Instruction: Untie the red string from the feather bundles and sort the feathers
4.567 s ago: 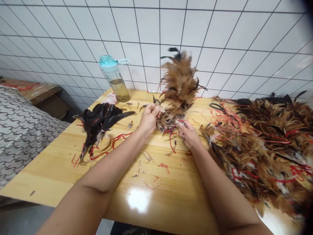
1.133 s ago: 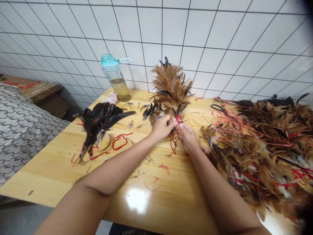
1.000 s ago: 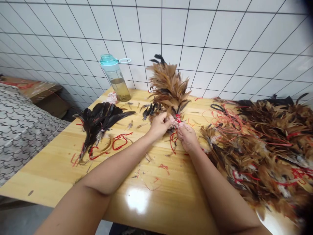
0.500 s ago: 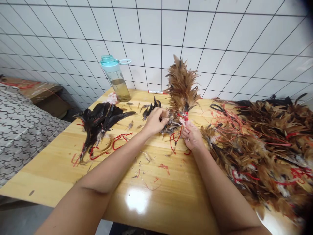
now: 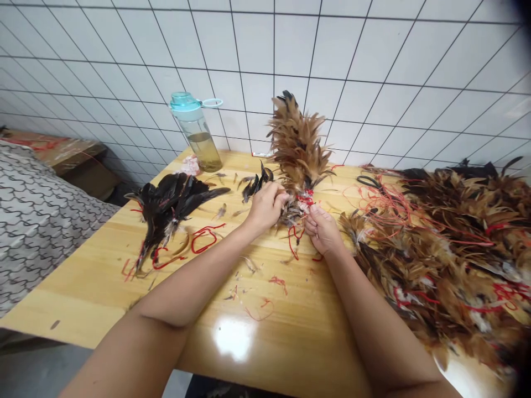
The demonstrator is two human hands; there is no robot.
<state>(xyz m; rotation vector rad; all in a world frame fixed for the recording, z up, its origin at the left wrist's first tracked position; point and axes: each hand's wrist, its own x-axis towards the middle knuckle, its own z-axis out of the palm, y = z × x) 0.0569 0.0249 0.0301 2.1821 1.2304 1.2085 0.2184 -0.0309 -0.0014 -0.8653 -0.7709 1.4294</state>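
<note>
A bundle of brown feathers [image 5: 296,141] stands upright in the middle, its top leaning a little to the left. Red string [image 5: 306,197] is wound around its base. My right hand [image 5: 323,229] is closed on the pale lower end of the bundle. Close beside the wrapped base, my left hand [image 5: 266,205] has its thumb and fingers pressed together; what is between them is hidden. Small greyish feathers [image 5: 292,214] lie between my hands. A loop of red string [image 5: 295,243] hangs or lies just below them.
Black feathers [image 5: 164,202] and loose red string [image 5: 203,237] lie on the wooden table [image 5: 265,354] at left. A water bottle [image 5: 201,143] stands behind. Piled brown feather bundles [image 5: 440,260] cover the right side, near tangled red cord [image 5: 385,204]. A tiled wall [image 5: 373,50] rises behind.
The feather bundle's top has shifted and tilted to the left. My left hand has closed its fingers and moved against the bundle's base; my right hand keeps its hold.
</note>
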